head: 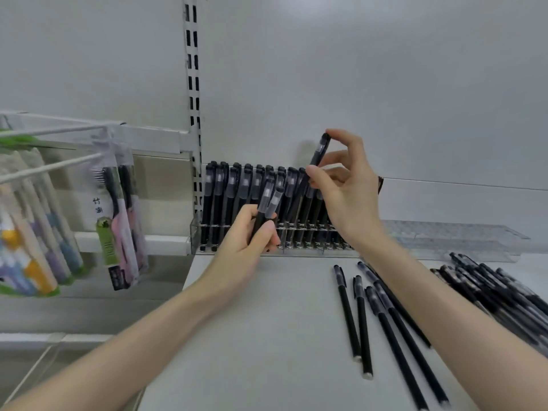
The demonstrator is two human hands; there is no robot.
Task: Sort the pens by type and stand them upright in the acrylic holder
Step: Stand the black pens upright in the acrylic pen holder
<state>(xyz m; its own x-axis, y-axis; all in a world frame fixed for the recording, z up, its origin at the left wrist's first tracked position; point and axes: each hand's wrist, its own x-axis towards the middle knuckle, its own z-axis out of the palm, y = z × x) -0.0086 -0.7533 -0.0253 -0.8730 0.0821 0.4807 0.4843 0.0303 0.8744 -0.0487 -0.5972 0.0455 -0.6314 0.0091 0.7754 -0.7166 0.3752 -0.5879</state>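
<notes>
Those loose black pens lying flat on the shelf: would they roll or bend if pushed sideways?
Probably stiff: the loose pens lie straight, and the held pen, pinched by the right hand, shows no bend. Likely to roll somewhat on the smooth shelf, being slim and round, though cap clips may stop them. Probably light: fingertips alone carry one.

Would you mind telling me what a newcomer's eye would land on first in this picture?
First, the right hand at centre, pinching a black pen tilted over the row of pens standing in the acrylic holder at the back of the shelf. Next, the left hand beside it, gripping two more pens. Then the loose pens lying flat on the shelf at the right.
</notes>
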